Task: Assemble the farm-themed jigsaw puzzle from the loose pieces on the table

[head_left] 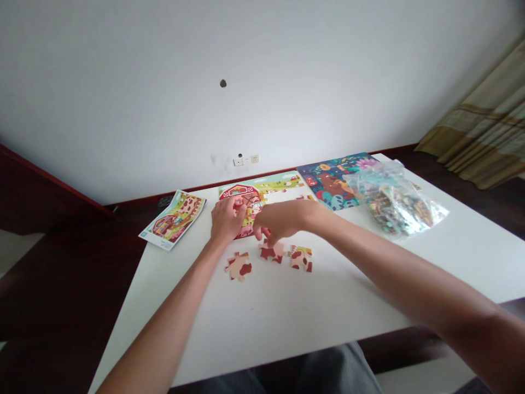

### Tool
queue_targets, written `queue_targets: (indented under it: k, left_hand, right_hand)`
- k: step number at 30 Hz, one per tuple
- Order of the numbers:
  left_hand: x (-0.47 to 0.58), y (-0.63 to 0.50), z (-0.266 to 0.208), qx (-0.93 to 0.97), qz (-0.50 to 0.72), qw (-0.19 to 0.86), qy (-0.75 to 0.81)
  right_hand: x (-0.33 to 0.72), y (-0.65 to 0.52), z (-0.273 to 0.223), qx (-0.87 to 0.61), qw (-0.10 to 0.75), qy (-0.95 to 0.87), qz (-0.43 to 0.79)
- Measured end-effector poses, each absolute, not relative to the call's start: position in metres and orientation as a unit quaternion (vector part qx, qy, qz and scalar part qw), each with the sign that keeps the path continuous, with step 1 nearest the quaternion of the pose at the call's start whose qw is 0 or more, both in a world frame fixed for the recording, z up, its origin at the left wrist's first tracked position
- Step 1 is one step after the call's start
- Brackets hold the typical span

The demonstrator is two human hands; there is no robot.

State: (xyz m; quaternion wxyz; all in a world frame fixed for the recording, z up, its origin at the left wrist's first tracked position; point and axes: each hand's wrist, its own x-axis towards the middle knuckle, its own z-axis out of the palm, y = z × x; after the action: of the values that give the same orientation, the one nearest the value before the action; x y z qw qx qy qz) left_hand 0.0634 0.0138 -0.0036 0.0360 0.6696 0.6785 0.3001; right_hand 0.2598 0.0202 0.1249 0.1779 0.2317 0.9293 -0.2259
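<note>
A partly assembled farm jigsaw puzzle (283,180) with a red barn lies on the white table (246,334). My left hand (227,220) rests on its left side with loosely spread fingers, covering part of the barn. My right hand (283,220) is bent down over the puzzle's near edge, its fingers curved but apart. Just below those fingertips lies a pink and dark-red puzzle piece (271,253); whether they touch it is unclear. To its right is a cow-patterned puzzle piece (302,258), and to its left a pink puzzle piece (239,266) with brown spots.
A printed picture sheet (174,219) of the farm lies at the table's left edge. At the back right sits a dark, colourful puzzle (332,183), partly covered by a clear plastic bag (400,202) full of pieces. A wall (262,82) stands behind the table.
</note>
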Motion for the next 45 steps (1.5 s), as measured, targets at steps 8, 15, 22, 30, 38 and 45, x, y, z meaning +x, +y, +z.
queue_targets:
  k: [8, 15, 22, 30, 38, 45]
  left_hand:
    - [0.061, 0.013, -0.004, 0.673, 0.338, 0.050, 0.656]
    - [0.061, 0.013, -0.003, 0.677, 0.337, 0.050, 0.652]
    - [0.061, 0.013, -0.005, 0.681, 0.325, 0.039, 0.655]
    - [0.062, 0.011, -0.005, 0.685, 0.323, 0.026, 0.652]
    - [0.063, 0.011, -0.008, 0.695, 0.314, 0.016, 0.647]
    - [0.064, 0.008, -0.004, 0.692, 0.311, 0.019, 0.651]
  right_hand:
    - [0.221, -0.043, 0.077, 0.170, 0.032, 0.981, -0.090]
    - [0.225, -0.028, 0.079, 0.154, 0.051, 0.974, -0.158]
    - [0.264, 0.002, 0.137, 0.359, 0.104, 0.920, -0.119]
    - [0.260, -0.020, 0.140, 0.438, 0.227, 0.858, -0.144]
    - [0.315, -0.081, 0.094, 0.437, 0.172, 0.882, -0.043]
    - [0.344, -0.015, 0.092, 0.377, 0.098, 0.883, -0.263]
